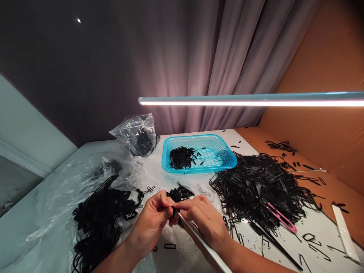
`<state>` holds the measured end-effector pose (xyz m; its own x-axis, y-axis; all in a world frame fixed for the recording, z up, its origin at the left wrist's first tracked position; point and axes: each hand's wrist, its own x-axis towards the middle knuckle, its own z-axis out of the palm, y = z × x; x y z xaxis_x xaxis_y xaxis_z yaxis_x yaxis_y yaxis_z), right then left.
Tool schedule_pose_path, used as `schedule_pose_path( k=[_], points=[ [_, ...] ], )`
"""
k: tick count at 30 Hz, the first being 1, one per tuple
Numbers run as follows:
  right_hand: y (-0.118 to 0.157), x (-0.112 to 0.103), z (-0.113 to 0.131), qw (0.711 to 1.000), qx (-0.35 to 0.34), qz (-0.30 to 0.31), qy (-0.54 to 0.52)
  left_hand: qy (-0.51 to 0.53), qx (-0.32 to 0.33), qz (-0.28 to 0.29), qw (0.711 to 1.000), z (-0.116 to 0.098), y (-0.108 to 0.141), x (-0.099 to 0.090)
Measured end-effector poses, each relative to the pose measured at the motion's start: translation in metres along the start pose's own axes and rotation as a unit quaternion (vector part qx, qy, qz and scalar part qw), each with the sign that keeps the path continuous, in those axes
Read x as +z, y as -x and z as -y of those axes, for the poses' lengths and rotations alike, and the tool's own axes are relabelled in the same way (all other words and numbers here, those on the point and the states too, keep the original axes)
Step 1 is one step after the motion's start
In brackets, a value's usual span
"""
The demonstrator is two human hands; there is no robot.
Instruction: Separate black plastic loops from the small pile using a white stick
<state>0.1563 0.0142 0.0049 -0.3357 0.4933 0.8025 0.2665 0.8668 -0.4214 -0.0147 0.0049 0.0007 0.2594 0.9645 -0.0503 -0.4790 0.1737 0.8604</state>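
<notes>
My left hand (152,220) is at the lower middle, its thumb and fingers closed on a small black piece (173,212). Against it, my right hand (203,218) has its index fingertip touching the left fingertips, the other fingers curled by a long thin white strip (207,248) that runs from the black piece down to the bottom edge. Just beyond the hands lies a small heap of short black pieces (179,192). To the right spreads a large pile of thin black loops (261,185); to the left is a pile of black pieces (102,216) on clear plastic.
A blue basket (184,170) holding short black pieces stands behind the hands. Left of it is a clear bag (143,140) with black contents. Pink-handled tool (281,217) and black tweezers (280,246) lie right. A lit tube lamp (241,100) crosses above.
</notes>
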Motion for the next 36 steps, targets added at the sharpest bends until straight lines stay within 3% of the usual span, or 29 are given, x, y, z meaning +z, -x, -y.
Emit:
schedule_pose_path(
  k=[6,12,36],
  points=[
    [0.001,-0.011,-0.003,0.995,0.084,-0.009,-0.060,-0.030,0.029,0.024,0.999,-0.001,0.002,-0.002],
    [0.002,-0.007,0.001,0.995,0.026,0.024,-0.095,-0.027,0.044,-0.007,0.999,-0.002,-0.001,-0.002],
    [-0.002,-0.001,0.000,0.999,-0.035,0.016,-0.031,-0.059,0.074,-0.031,0.995,-0.003,0.000,-0.001]
  ],
)
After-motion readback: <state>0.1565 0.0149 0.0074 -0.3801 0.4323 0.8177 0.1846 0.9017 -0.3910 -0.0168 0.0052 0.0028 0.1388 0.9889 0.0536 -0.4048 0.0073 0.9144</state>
